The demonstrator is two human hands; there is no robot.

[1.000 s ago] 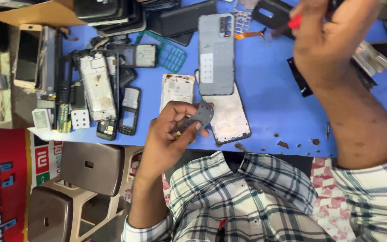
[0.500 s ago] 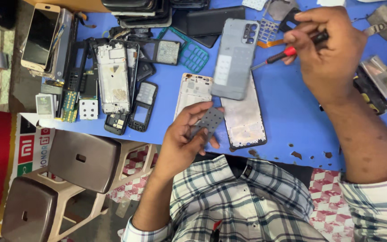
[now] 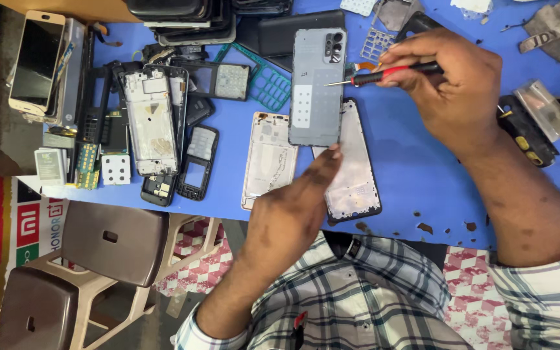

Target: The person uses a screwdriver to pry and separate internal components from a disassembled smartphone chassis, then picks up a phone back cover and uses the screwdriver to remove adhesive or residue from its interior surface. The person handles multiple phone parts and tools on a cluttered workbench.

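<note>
Nearest the person's checked shirt, the left hand (image 3: 293, 210) reaches up over the blue table (image 3: 416, 175), fingers pressed together, fingertips touching the lower edge of the grey phone back cover (image 3: 317, 87). Just below and right of that cover lies a black phone frame (image 3: 352, 165); left of it, a pale frame (image 3: 268, 159). Beyond the cover's right side, the right hand (image 3: 452, 81) pinches a red-handled screwdriver (image 3: 384, 73), its tip touching the cover.

Blue table (image 3: 416, 188) strewn with phone frames (image 3: 268, 159), back covers (image 3: 317, 87), keypads (image 3: 197, 162).
</note>
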